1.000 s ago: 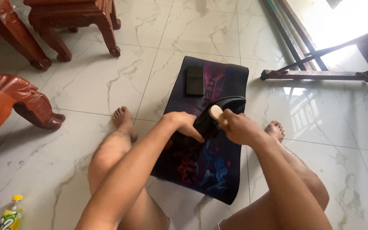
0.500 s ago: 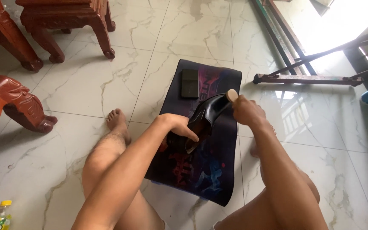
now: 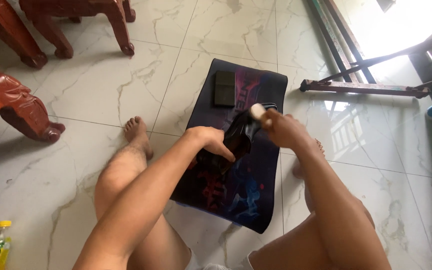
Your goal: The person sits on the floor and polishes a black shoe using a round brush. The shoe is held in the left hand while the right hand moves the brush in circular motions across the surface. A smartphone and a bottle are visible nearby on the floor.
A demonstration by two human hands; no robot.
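Your left hand (image 3: 211, 142) grips the shoe (image 3: 238, 136) over the mat (image 3: 246, 190) (mid-mat). Your right hand (image 3: 282, 129) clutches a brush (image 3: 257, 111) against it.

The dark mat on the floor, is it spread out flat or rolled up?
Spread out flat. The mat lies open on the marble floor, all its edges showing, with a small black box resting on its far end.

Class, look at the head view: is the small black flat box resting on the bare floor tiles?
No, the black flat box lies on the far end of the dark printed mat, not on the tiles.
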